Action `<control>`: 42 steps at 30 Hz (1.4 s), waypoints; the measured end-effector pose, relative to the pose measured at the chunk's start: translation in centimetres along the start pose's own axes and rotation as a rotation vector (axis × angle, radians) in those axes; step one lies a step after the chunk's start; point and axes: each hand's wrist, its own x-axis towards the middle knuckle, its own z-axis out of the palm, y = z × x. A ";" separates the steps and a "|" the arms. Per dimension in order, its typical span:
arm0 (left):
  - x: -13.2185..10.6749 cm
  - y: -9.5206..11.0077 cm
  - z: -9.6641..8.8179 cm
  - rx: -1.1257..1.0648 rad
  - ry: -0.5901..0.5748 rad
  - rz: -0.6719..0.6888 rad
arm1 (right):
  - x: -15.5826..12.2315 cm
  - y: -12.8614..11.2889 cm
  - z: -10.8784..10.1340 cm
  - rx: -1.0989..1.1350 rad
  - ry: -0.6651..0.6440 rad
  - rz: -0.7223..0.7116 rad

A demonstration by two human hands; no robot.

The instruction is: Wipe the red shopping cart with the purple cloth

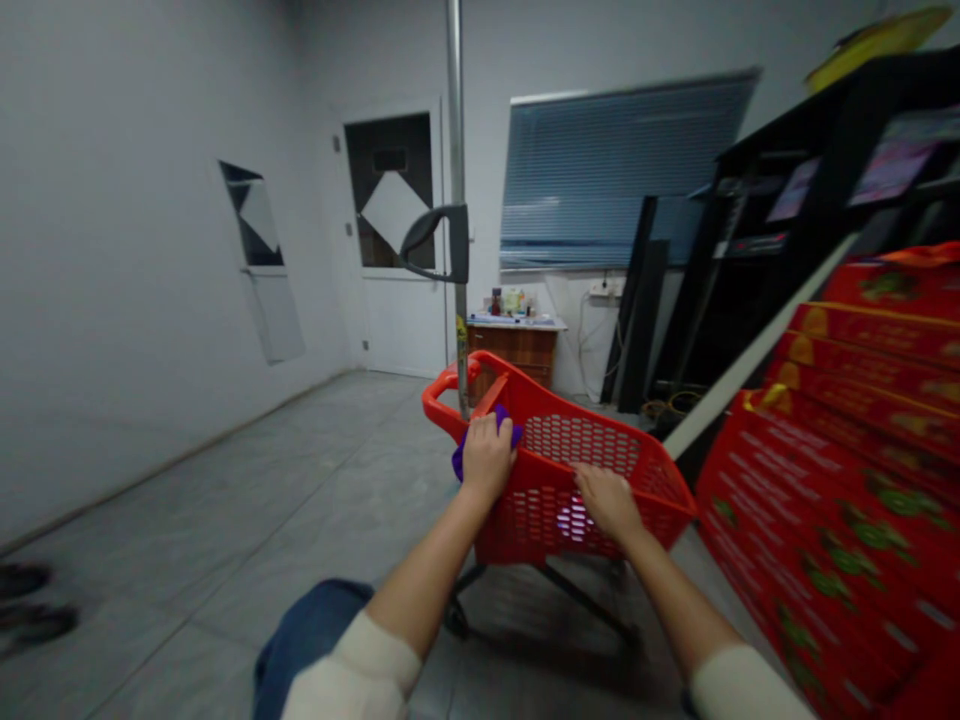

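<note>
A red plastic shopping cart (577, 435) on dark wheeled legs stands in front of me. My left hand (487, 455) is closed on a purple cloth (463, 458) and presses it against the cart's near rim, close to the handle end. My right hand (606, 497) grips the near side rim (551, 466) farther along, its fingers curled over the top edge. A metal pole (457, 130) with a grey loop-shaped handle (442, 243) rises at the cart's handle end. The pole's lower end is hidden behind the cart's rim.
Stacked red boxes (840, 500) stand close on the right, beside the cart's far end. A black shelf (817, 150) and dark panels (637, 300) are behind them. A wooden cabinet (517, 345) stands beyond the cart, by a door (401, 320). Dark shoes (37, 620) show lower left.
</note>
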 end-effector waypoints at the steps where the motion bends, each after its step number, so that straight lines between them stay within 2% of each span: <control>1: -0.3 0.6 0.4 -0.009 -0.004 0.004 | -0.1 -0.4 0.3 0.002 0.039 0.004; 4: -0.8 2.0 1.3 -0.044 -0.056 0.102 | -0.4 -1.2 0.9 0.019 0.126 0.007; 6: -0.6 1.8 1.1 -0.060 -0.083 0.144 | -0.5 -1.3 1.2 0.021 0.148 0.015; 11: 0.1 -1.1 0.2 -0.035 0.004 -0.028 | -0.6 -1.6 1.9 -0.031 0.195 0.016; 13: -0.2 -1.4 0.4 -0.029 0.024 -0.033 | -0.7 -2.1 2.4 -0.071 0.264 0.018; 17: -1.2 0.8 2.0 -0.066 -0.013 0.045 | -1.2 -3.7 3.8 -0.112 0.365 -0.109; 19: -1.4 1.8 2.5 -0.088 -0.043 0.095 | -1.4 -4.3 4.3 -0.115 0.377 -0.146; 21: -1.1 1.8 2.5 -0.092 -0.064 0.118 | -1.5 -4.5 4.6 -0.116 0.379 -0.147; 26: -0.1 -1.4 1.3 -0.041 0.015 -0.025 | -1.4 -4.5 4.7 -0.116 0.377 -0.149; 29: -0.5 -1.8 1.5 -0.039 0.053 -0.077 | -1.5 -4.5 4.9 -0.118 0.383 -0.142; 31: -0.9 -1.1 2.1 -0.067 0.038 -0.040 | -1.5 -4.4 5.0 -0.121 0.377 -0.152; 33: -1.0 -0.4 2.5 -0.098 0.000 0.057 | -1.6 -4.2 4.8 -0.128 0.365 -0.165; 36: -0.5 -0.6 2.3 -0.098 -0.033 0.164 | -1.6 -3.9 4.5 -0.157 0.351 -0.175; 40: 0.0 -2.4 1.8 -0.062 0.053 0.011 | -1.7 -3.9 4.4 -0.185 0.348 -0.178; 42: -0.3 -2.5 2.1 -0.054 0.078 -0.029 | -1.8 -4.2 4.6 -0.182 0.355 -0.178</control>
